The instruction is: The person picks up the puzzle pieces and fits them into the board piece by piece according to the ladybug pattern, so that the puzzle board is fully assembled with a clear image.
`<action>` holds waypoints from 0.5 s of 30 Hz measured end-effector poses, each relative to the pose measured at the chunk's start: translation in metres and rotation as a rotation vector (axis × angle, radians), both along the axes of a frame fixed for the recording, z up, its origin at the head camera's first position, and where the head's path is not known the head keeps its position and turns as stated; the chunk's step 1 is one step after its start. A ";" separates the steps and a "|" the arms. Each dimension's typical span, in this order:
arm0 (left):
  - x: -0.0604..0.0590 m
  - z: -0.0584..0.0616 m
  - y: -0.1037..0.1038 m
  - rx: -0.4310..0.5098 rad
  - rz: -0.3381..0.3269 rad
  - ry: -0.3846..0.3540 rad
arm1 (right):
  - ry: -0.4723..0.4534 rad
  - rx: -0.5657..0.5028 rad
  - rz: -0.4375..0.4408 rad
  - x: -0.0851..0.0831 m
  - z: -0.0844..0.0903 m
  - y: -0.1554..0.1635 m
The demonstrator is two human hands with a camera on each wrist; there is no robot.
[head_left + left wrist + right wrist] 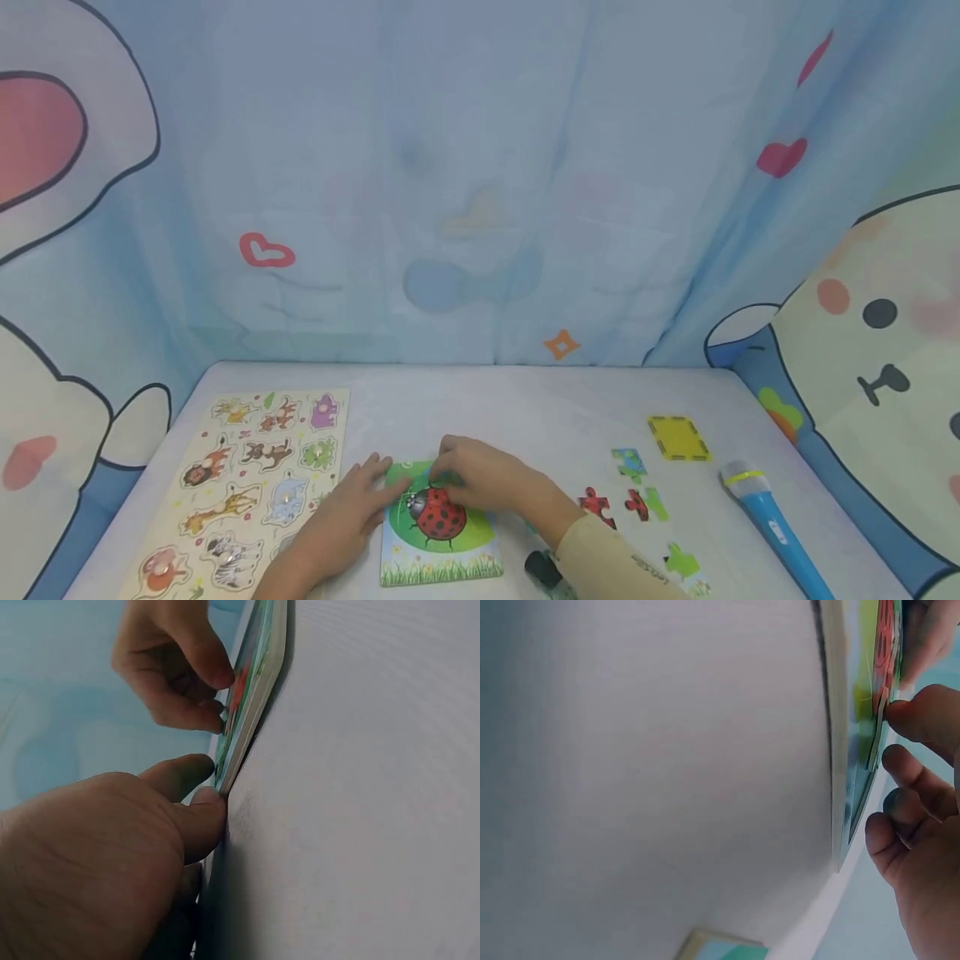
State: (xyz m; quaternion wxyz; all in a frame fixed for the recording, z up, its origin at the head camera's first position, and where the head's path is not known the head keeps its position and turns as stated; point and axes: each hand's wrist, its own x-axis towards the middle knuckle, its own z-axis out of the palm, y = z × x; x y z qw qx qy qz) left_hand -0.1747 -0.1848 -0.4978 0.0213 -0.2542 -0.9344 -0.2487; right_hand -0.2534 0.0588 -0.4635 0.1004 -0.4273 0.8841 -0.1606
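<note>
Puzzle work fills the lower middle of the head view: a square wooden ladybird puzzle board (438, 533) with a red spotted beetle on a green disc lies flat on the white cloth-covered bench (525, 417), near its front edge. The left hand (341, 521) rests with straight fingers at the board's left edge; the left wrist view shows its thumb and fingertip touching the board's corner (225, 776), gripping nothing. The right hand (487, 479) reaches over the board's upper part with curled fingers, and the right wrist view shows a fingertip (911, 712) pressing a thin piece down against the board's face. At lower left lies a long pale wooden animal peg puzzle (247, 487). To the right, loose jigsaw pieces in red, green and blue (626, 500) are scattered well apart from the board, with a yellow square tile (678, 437) beyond them and a blue toy microphone (772, 521) at the far right. Behind hangs a light blue cartoon curtain (480, 183).
</note>
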 end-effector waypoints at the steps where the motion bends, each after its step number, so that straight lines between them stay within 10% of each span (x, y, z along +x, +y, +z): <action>1: 0.000 0.001 0.001 -0.015 -0.006 0.009 | 0.008 0.009 0.002 0.000 0.001 -0.001; 15: 0.004 0.006 0.003 -0.079 0.006 -0.010 | 0.036 0.100 0.023 0.000 0.004 0.003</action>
